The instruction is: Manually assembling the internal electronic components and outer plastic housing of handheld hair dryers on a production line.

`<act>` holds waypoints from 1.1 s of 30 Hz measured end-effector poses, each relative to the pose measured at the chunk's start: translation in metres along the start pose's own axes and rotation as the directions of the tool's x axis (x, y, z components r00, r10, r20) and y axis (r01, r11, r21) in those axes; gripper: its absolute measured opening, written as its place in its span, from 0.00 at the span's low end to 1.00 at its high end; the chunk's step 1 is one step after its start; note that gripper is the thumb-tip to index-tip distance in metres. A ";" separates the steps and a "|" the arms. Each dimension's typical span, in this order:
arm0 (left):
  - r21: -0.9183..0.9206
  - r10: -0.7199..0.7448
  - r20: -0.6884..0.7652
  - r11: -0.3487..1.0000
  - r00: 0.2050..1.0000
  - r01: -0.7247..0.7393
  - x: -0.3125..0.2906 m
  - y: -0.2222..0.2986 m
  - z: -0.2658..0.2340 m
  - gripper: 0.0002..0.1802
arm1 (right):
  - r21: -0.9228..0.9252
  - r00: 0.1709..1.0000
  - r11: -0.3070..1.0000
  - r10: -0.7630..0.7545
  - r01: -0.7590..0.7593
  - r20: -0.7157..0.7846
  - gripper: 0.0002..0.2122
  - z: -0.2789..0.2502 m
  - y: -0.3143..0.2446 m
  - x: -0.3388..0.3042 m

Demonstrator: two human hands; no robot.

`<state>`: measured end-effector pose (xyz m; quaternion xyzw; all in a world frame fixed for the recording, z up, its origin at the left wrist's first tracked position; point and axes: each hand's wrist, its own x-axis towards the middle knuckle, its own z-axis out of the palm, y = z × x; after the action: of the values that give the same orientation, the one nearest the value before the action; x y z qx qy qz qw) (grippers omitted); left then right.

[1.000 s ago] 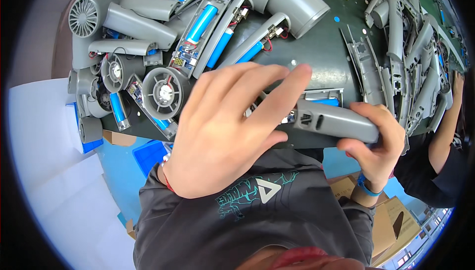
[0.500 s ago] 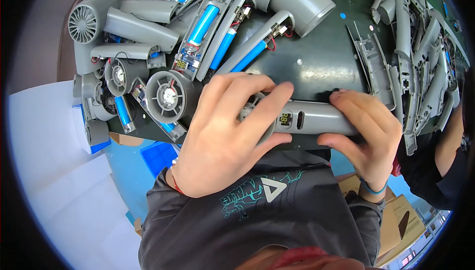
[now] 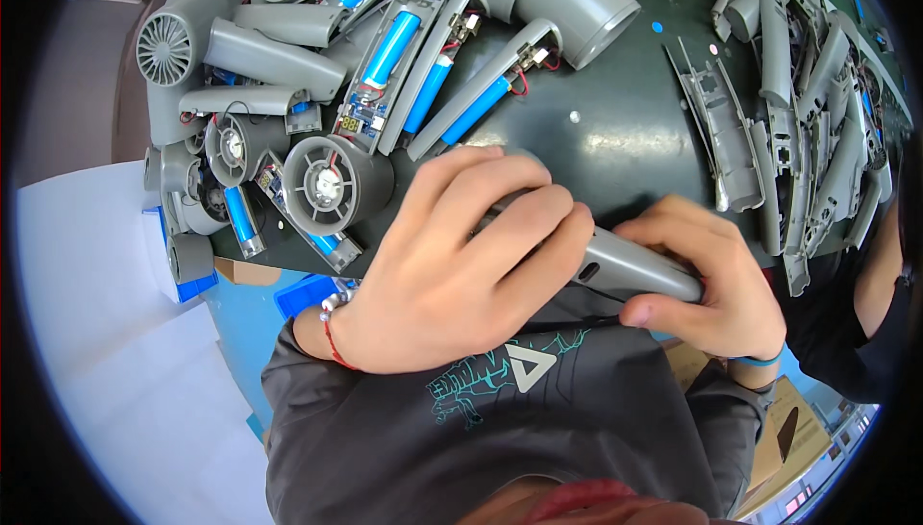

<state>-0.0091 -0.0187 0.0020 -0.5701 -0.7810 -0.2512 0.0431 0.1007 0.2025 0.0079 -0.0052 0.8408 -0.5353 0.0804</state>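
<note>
In front of my chest, at the table's near edge, I hold a grey handheld fan (image 3: pixel 642 268) with a long rounded handle. My left hand (image 3: pixel 457 270) wraps over its head end, the fingers curled across it, so the fan head and display are hidden. A dark slot in the handle shows beside those fingers. My right hand (image 3: pixel 716 285) grips the far end of the handle, thumb below and fingers above. The handle slants down to the right. Nearest to my left hand, a round fan head (image 3: pixel 329 187) with exposed parts rests on the table.
Opened grey housings with blue battery cells (image 3: pixel 391 49) and circuit boards crowd the left of the dark green table (image 3: pixel 615 116). A large grey tube-shaped housing (image 3: pixel 577 8) lies at the back. Loose shell halves (image 3: pixel 803 112) pile up at right, near another person's arm (image 3: pixel 873 285).
The fan has tilted, its handle end dropping toward me. My left fingers have closed further over the head, covering the display. My right hand has moved slightly down with the handle.
</note>
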 end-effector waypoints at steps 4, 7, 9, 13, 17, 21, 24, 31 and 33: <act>0.065 0.039 -0.135 0.997 0.990 -0.030 -0.018 -0.006 0.014 0.28 | 0.127 0.984 0.982 0.123 -0.139 0.130 0.21 0.008 0.004 -0.004; -0.051 -0.097 -0.011 0.994 0.995 0.097 -0.008 -0.002 0.000 0.28 | -0.367 0.967 0.901 -0.255 0.231 -0.019 0.21 0.020 0.011 -0.007; -0.128 -0.164 0.098 0.976 0.982 0.175 -0.003 -0.003 -0.001 0.27 | -0.406 0.958 0.881 -0.284 0.242 -0.044 0.22 0.025 0.012 -0.010; -0.197 -0.136 0.068 0.969 0.988 0.147 -0.007 -0.002 0.004 0.25 | -0.500 0.934 0.830 -0.341 0.247 -0.104 0.25 0.031 0.011 -0.013; -0.223 -0.170 0.055 0.959 0.984 0.178 -0.005 0.001 0.006 0.25 | -0.499 0.949 0.838 -0.302 0.220 -0.088 0.25 0.026 0.005 -0.013; -0.231 -0.179 0.064 0.954 0.982 0.189 -0.003 0.002 0.007 0.24 | -0.468 0.960 0.854 -0.279 0.228 -0.040 0.24 0.019 0.006 -0.012; -0.234 -0.174 0.057 0.955 0.983 0.182 -0.003 0.003 0.008 0.25 | -0.441 0.960 0.867 -0.276 0.233 -0.036 0.23 0.018 0.007 -0.012; -0.235 -0.152 0.024 0.960 0.988 0.154 -0.003 -0.002 0.012 0.25 | -0.379 0.991 0.917 -0.136 0.123 -0.008 0.26 0.006 0.002 -0.013; -0.222 -0.168 0.007 0.961 0.986 0.165 -0.005 -0.002 0.011 0.25 | -0.342 0.984 0.932 -0.157 0.120 -0.083 0.27 0.009 0.011 -0.018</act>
<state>-0.0067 -0.0187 -0.0102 -0.5020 -0.7932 -0.3427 -0.0373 0.1206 0.2005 -0.0038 -0.0488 0.9203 -0.3882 -0.0054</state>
